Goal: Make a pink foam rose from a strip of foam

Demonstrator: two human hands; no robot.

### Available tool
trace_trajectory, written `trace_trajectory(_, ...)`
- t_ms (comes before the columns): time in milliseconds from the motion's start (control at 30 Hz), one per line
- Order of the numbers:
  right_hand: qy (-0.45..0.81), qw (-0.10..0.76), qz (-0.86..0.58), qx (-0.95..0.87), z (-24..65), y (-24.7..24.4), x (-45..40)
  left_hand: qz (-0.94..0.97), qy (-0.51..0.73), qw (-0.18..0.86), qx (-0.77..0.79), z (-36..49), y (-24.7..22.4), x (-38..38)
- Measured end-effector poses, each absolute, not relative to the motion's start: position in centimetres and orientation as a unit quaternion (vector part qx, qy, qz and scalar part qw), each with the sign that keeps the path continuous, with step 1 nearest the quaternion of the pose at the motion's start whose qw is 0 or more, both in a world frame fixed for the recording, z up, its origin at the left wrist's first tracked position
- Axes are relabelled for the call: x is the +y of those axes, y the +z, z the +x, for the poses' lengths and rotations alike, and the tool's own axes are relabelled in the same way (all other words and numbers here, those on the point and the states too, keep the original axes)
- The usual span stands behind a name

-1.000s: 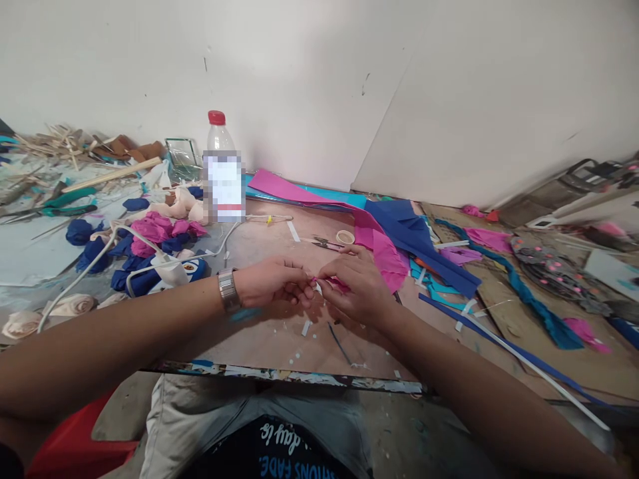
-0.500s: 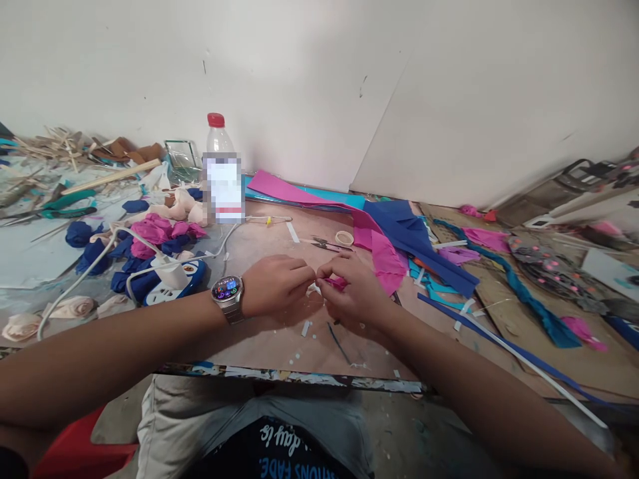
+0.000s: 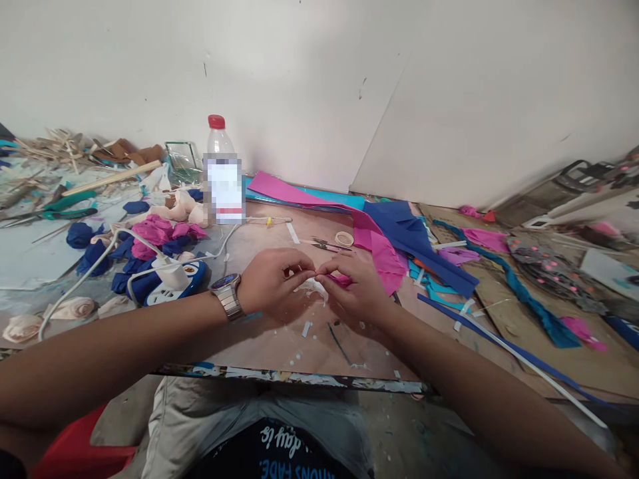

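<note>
My left hand (image 3: pixel 272 283), with a metal-banded watch (image 3: pixel 229 296) on its wrist, is closed in a pinch. Its thumb and fingertips meet those of my right hand (image 3: pixel 357 286) just above the table. Between the fingers of my right hand, also pinched, shows a small piece of bright pink crepe paper (image 3: pixel 342 280). A thin white scrap (image 3: pixel 315 287) hangs below the meeting fingertips. What exactly the left fingertips grip is hidden. Behind the hands lie scissors (image 3: pixel 329 245) and a roll of tape (image 3: pixel 344 238).
Pink (image 3: pixel 299 191) and dark blue (image 3: pixel 399 229) paper strips lie along the back. To the left are a power strip (image 3: pixel 182 283) with a white cable, crumpled paper flowers (image 3: pixel 150 236), a red-capped bottle (image 3: pixel 218 140) and a lit phone (image 3: pixel 223 189). Cardboard (image 3: pixel 492 299) covers the right side.
My left hand has rolled, turning its watch face away and opening a gap between thumb and forefinger. More of the white scrap shows under the fingertips. The right hand has barely shifted.
</note>
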State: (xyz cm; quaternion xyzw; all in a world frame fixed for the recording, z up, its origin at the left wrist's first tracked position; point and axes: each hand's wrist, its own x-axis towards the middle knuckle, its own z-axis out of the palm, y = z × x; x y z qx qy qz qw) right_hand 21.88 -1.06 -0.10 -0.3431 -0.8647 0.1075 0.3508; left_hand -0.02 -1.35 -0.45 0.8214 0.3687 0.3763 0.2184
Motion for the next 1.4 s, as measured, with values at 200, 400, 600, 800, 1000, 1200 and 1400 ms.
trace_trajectory(200, 0.092, 0.383, -0.358, -0.847, 21.85, -0.14, -1.23, 0.791, 0.399, 0.284, 0.368, 0.11, -0.15, -1.59)
trace_trajectory(400, 0.084, 0.392, -0.368, -0.839, 21.79, -0.01, -1.49, 0.770, 0.408, 0.318, 0.373, 0.25, -0.31, -1.58)
trace_trajectory(600, 0.086, 0.396, -0.402, -0.821, 21.80, 0.01, -1.67, 0.771, 0.415, 0.311, 0.371, 0.30, -0.33, -1.55)
trace_trajectory(800, 0.080, 0.406, -0.390, -0.822, 21.84, -0.20, -1.60, 0.782, 0.402, 0.314, 0.358, 0.25, -0.56, -1.43)
trace_trajectory(1000, 0.071, 0.397, -0.367, -0.838, 21.79, -0.07, -1.54, 0.783, 0.396, 0.336, 0.342, 0.44, -0.75, -1.53)
trace_trajectory(1200, 0.072, 0.398, -0.353, -0.844, 21.81, -0.03, -1.52, 0.745, 0.405, 0.414, 0.330, 0.48, -0.82, -1.51)
trace_trajectory(1400, 0.076, 0.395, -0.359, -0.842, 21.70, 0.22, -1.65, 0.734, 0.404, 0.439, 0.325, 0.67, -0.91, -1.46)
